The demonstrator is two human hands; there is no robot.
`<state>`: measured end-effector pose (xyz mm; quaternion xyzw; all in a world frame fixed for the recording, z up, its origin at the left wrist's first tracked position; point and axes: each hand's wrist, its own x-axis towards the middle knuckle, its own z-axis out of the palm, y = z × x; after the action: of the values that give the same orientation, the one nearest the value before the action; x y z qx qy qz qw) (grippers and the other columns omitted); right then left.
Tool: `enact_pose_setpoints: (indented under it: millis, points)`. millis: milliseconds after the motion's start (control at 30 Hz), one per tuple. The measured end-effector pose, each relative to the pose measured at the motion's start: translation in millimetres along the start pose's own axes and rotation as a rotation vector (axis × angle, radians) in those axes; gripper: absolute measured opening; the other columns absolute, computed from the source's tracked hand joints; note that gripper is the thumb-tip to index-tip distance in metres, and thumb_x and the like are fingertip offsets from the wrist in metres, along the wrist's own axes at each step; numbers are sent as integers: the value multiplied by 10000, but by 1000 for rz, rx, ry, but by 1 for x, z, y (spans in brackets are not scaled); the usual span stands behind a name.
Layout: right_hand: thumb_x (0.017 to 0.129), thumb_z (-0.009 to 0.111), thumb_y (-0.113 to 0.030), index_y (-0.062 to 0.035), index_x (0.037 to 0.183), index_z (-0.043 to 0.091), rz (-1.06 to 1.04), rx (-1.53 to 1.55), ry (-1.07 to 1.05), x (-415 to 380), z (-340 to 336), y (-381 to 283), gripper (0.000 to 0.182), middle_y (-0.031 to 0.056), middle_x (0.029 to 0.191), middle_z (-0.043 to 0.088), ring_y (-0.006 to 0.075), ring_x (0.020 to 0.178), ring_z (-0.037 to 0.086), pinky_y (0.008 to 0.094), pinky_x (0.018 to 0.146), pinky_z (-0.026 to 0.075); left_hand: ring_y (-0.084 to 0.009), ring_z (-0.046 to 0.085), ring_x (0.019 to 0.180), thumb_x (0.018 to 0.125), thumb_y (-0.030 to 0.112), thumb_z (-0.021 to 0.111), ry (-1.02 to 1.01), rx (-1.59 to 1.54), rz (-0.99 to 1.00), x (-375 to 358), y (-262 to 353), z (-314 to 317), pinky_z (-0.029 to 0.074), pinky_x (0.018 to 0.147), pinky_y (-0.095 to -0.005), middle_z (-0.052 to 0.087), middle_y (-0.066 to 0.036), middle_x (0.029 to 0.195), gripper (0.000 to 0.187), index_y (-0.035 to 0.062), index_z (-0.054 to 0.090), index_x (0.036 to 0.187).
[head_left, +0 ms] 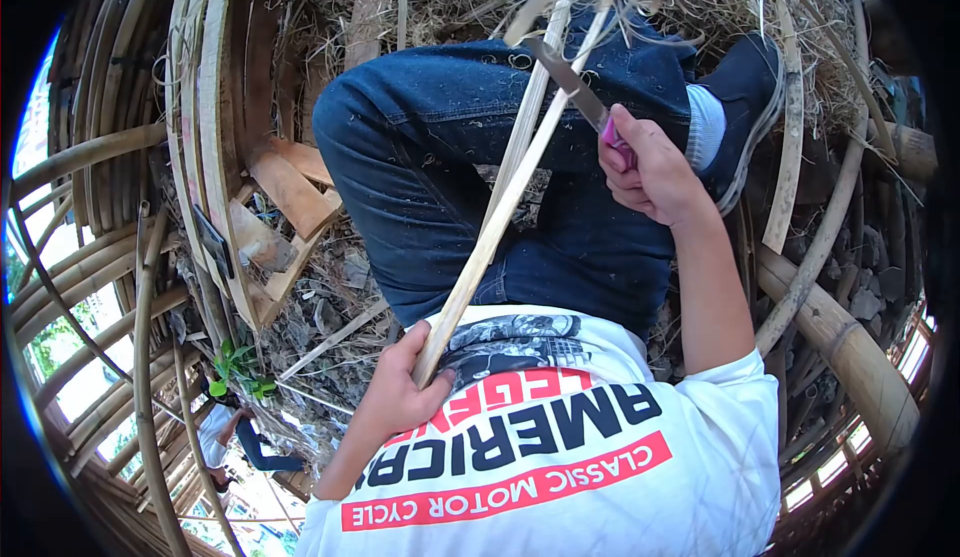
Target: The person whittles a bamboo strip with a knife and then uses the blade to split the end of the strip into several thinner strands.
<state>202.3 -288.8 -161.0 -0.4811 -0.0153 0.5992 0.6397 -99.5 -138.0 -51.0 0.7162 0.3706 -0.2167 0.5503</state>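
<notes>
Left hand, lower centre, closed round the near end of the strip, which runs diagonally across the jeans. Right hand grips the knife, blade on strip. Judgement: shallow blade angle, strokes away from thigh.

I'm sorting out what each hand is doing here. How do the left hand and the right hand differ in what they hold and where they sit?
The left hand grips the near end of a pale bamboo strip, low by the white shirt. The right hand sits higher, over the jeans, closed on a pink-handled knife. The left hand's strip is long and light; the right hand's blade is short and dark. Both hands are bare and closed, and the blade meets the strip.
</notes>
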Motion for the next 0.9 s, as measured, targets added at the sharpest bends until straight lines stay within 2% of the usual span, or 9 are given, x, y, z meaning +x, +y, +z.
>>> enact_pose_setpoints:
  millis: [200,267,367,400,467,533,700,767,900]
  points:
    - [1002,424,-461,-88,652,433,64,112,-79,1,-2,1,511,-62,497,308,28,358,238,204,328,177,-75,357,538,724,0,652,-33,19,1,2,2,0,307,516,-261,401,23,598,264,38,471,912]
    - [1007,445,-417,-49,700,507,-152,-202,162,2,8,6,484,-38,535,390,31,412,319,201,375,239,-79,376,540,724,12,655,-8,4,-13,1,4,0,321,517,-268,410,15,599,263,37,472,911]
    - [1008,463,-386,-22,758,564,-447,-523,207,3,8,18,453,-18,586,455,38,481,381,203,429,290,-92,400,543,723,25,660,29,49,10,-1,-1,2,340,520,-277,427,-1,598,265,33,476,914]
    - [1007,467,-385,-16,773,575,-325,-439,159,-2,6,11,450,-15,605,471,45,511,397,208,452,311,-92,400,543,723,25,660,26,51,9,-1,0,1,340,520,-277,427,-1,598,265,33,476,914]
    - [1013,431,-413,-41,716,517,-163,-221,25,-3,-5,2,484,-38,554,398,39,431,329,209,379,254,-421,572,642,739,103,664,-16,145,-7,-3,0,-1,451,600,-385,521,-219,693,339,-9,482,1002]
    - [1016,377,-463,-92,660,434,-113,-96,-107,-3,-12,0,517,-61,509,304,34,362,235,212,322,173,-421,566,631,739,105,664,-4,180,36,-2,0,0,444,589,-390,511,-218,681,333,-8,478,991]
    - [1012,383,-466,-103,651,414,33,46,-158,-3,-14,-4,513,-63,504,292,37,366,212,212,330,166,-424,536,604,737,111,670,-44,156,24,0,-1,1,431,576,-399,493,-211,662,322,-5,463,955]
    - [1012,387,-459,-105,649,411,111,127,-175,-2,-11,0,508,-64,504,290,39,367,201,212,330,164,-128,413,557,716,42,660,11,111,56,0,-2,3,357,555,-296,439,-27,601,284,29,500,949]
    - [1012,391,-452,-102,649,419,58,-39,-222,-3,3,9,505,-59,497,306,36,356,219,216,325,163,-114,393,555,716,35,653,-4,53,43,0,-3,2,341,547,-288,418,-6,600,287,34,505,962]
